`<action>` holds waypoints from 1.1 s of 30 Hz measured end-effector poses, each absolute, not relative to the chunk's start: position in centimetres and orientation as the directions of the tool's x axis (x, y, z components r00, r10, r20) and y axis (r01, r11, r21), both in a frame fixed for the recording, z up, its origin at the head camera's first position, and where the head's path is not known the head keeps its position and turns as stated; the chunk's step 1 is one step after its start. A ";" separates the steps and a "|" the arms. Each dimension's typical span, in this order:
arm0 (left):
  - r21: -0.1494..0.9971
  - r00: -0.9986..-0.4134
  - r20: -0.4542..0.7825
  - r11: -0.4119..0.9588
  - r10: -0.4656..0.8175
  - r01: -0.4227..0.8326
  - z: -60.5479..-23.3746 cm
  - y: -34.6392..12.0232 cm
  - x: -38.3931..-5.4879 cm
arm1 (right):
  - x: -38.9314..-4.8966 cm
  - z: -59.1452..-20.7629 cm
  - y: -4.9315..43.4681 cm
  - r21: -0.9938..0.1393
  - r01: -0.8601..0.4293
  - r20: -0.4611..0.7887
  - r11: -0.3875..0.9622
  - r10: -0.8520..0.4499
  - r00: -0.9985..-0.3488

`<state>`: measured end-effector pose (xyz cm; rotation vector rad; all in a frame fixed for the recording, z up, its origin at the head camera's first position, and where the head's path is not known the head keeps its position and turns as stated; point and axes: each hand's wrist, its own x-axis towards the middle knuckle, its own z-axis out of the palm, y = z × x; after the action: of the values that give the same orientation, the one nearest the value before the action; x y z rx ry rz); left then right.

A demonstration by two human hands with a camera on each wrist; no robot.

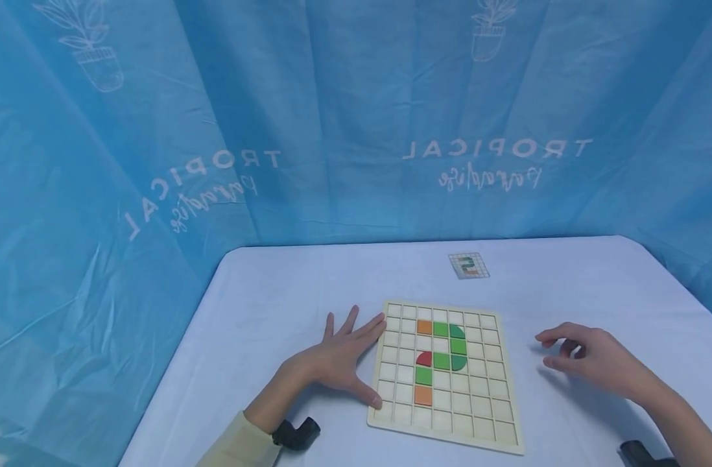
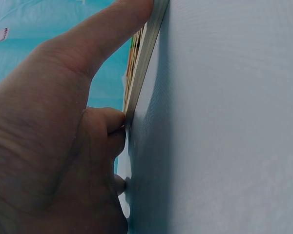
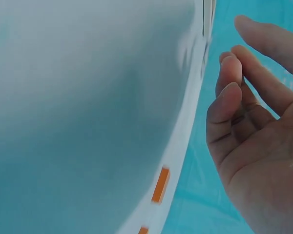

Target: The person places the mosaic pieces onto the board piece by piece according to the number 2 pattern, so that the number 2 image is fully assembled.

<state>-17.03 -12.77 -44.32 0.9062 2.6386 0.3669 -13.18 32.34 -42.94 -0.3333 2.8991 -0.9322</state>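
Note:
A pale square grid board [image 1: 473, 425] lies on the white table. Coloured tiles sit in its cells in a shape like a 2 or a question mark: orange squares [image 1: 423, 395], green squares [image 1: 441, 361], dark green quarter-rounds [image 1: 457, 331] and one red quarter-round [image 1: 425, 359]. My left hand [image 1: 341, 360] has its fingers spread, with thumb and fingertips at the board's left edge; the left wrist view shows the thumb on the board's side [image 2: 145, 63]. To the right of the board, my right hand [image 1: 589, 357] hovers with loosely bent fingers and holds nothing.
A small card [image 1: 469, 266] with a printed grid and coloured figure lies behind the board. In the right wrist view an orange block [image 3: 160, 185] rests on the table, with part of another below it. A blue curtain [image 1: 356, 130] hangs behind the table.

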 end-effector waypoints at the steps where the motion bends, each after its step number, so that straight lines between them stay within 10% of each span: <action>1: 0.345 -0.745 -0.221 0.765 0.629 0.544 -44.4 -12.8 -17.0 | -13.2 -42.9 32.6 -0.578 -0.169 -0.016 0.799 -0.218 -0.976; 33: 0.357 -0.745 -0.210 0.759 0.633 0.544 -44.4 -12.8 -16.9 | -13.6 -43.4 39.0 -0.497 0.103 -0.158 0.862 0.027 -0.987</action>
<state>-16.92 -12.81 -44.37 0.9099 2.6380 0.3930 -13.55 39.03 -43.44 0.1011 2.8896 -0.7828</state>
